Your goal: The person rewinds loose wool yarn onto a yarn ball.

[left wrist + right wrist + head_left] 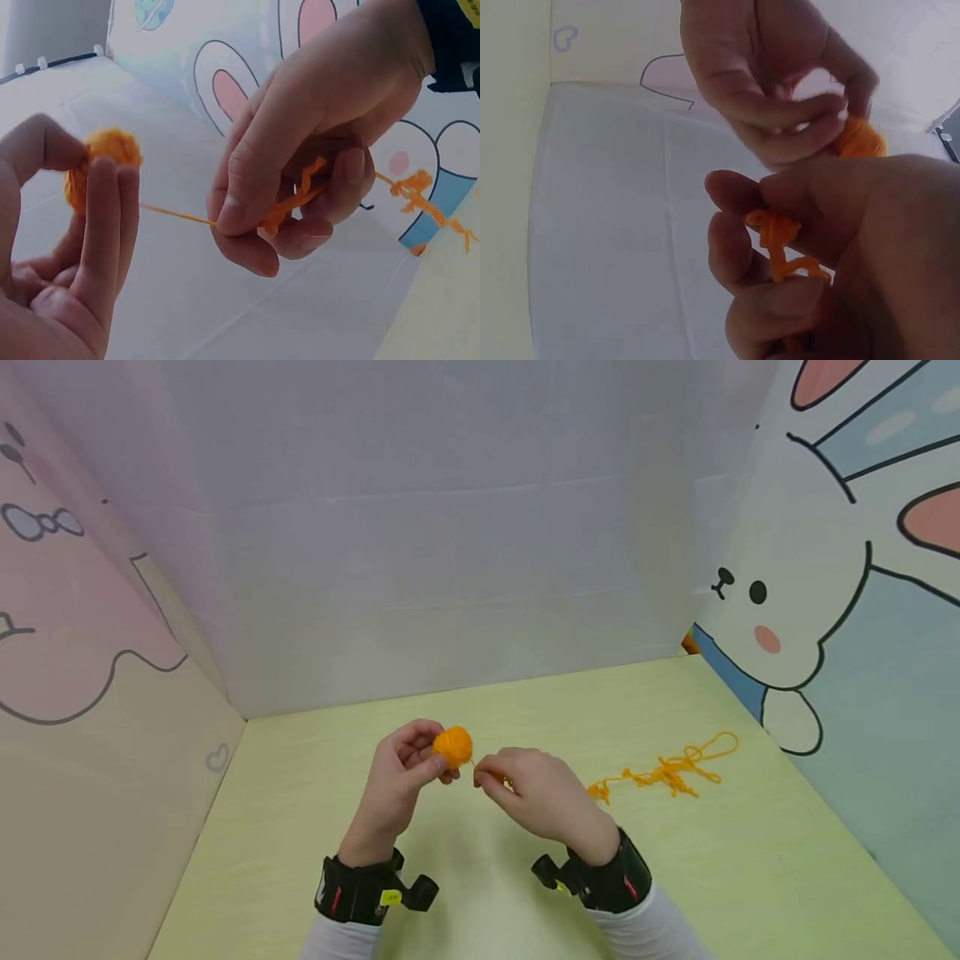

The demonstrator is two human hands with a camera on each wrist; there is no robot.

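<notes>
A small orange ball of yarn [453, 747] is pinched between the thumb and fingers of my left hand [405, 772], raised over the table. From the ball a short taut strand [178, 214] runs across to my right hand [536, 789], whose thumb and forefinger pinch it. Loose, kinked yarn [776, 236] hangs inside the curled fingers of the right hand, seen in the right wrist view. Past that hand the strand trails to a tangled heap of orange yarn [671, 772] lying on the table at the right.
The pale yellow-green table [300, 877] carries the tangle near its right edge. A whitish sheet [450, 552] stands behind it, with printed panels at the left and a rabbit panel [810, 585] at the right. Each wrist wears a black camera strap [360, 889].
</notes>
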